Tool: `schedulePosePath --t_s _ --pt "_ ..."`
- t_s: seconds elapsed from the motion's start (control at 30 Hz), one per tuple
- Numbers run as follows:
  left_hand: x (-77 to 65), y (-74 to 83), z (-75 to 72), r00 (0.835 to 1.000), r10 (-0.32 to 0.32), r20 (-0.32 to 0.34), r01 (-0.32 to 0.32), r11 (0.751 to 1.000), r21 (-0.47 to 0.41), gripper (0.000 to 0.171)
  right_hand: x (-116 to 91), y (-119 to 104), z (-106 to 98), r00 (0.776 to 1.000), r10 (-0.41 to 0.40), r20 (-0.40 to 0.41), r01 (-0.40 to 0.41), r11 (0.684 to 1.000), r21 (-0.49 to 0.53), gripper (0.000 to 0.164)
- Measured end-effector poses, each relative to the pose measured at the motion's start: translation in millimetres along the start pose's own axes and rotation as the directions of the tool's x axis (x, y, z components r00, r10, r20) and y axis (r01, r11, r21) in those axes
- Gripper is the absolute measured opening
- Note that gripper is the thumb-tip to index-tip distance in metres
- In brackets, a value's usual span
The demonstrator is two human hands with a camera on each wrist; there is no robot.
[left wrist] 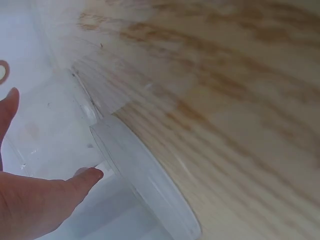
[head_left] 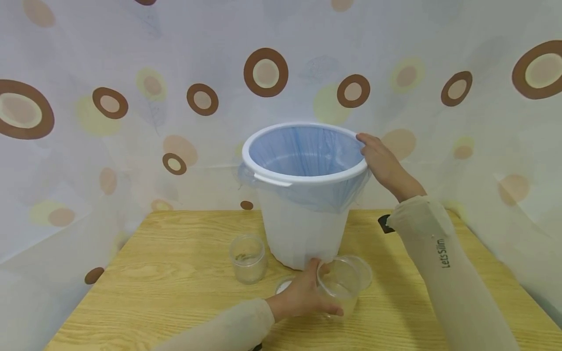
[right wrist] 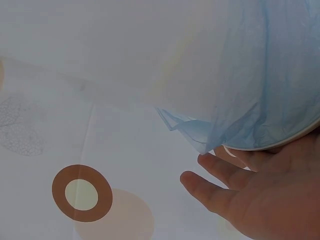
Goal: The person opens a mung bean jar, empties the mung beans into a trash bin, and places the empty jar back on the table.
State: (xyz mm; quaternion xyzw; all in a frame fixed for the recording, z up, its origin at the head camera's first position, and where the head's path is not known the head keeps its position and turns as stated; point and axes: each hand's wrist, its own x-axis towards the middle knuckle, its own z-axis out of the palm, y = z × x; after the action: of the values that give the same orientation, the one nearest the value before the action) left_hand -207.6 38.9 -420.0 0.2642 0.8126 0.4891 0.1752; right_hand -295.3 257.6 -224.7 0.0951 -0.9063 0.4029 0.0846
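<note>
A white trash bin (head_left: pixel 307 229), lined with a thin blue bag (head_left: pixel 303 146), stands upright at the back of the wooden table. My right hand (head_left: pixel 382 161) touches the right side of its rim. In the right wrist view, straight fingers (right wrist: pixel 215 192) lie against the rim beside a loose fold of the bag. In front of the bin my left hand (head_left: pixel 307 292) grips a clear plastic jar (head_left: pixel 344 287) by its side, thumb toward me. The left wrist view shows the left thumb (left wrist: pixel 82 182) against the clear wall beside a pale rounded rim (left wrist: pixel 150 175).
Left of the bin's base stands another clear jar (head_left: pixel 248 265) with a little brownish matter inside. A small white round piece (head_left: pixel 284 285) shows partly behind my left hand. The wooden table (head_left: pixel 175 273) meets a patterned sheet (head_left: pixel 140 161) at the back and sides.
</note>
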Motion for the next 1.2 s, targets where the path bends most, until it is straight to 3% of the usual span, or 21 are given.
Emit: schedulePosePath --t_s 0.43,0.77,0.93,1.1,1.2 --pt "5.1 -6.9 6.6 0.999 0.015 -0.039 -0.015 1.000 0.009 0.100 -1 0 1 1.000 0.011 0.005 -0.011 1.000 0.029 0.057" --pt "4.5 -4.9 4.9 1.000 0.021 -0.002 -0.021 0.999 0.045 0.109 0 1 3 0.999 0.019 -0.025 -0.018 0.999 0.048 0.057" --pt "0.9 -1.3 -0.1 0.998 -0.040 0.039 0.038 0.998 0.049 0.117 0 6 7 0.996 -0.018 -0.088 0.024 0.998 0.066 0.056" --pt "-5.4 1.7 -9.9 0.991 -0.131 0.036 0.128 0.989 0.079 0.117 -1 9 12 0.987 -0.055 -0.154 0.071 0.992 0.101 0.056" --pt "-9.8 4.8 -14.9 0.988 -0.149 0.032 0.146 0.986 0.081 0.115 -3 10 13 0.983 -0.046 -0.176 0.068 0.991 0.119 0.057"
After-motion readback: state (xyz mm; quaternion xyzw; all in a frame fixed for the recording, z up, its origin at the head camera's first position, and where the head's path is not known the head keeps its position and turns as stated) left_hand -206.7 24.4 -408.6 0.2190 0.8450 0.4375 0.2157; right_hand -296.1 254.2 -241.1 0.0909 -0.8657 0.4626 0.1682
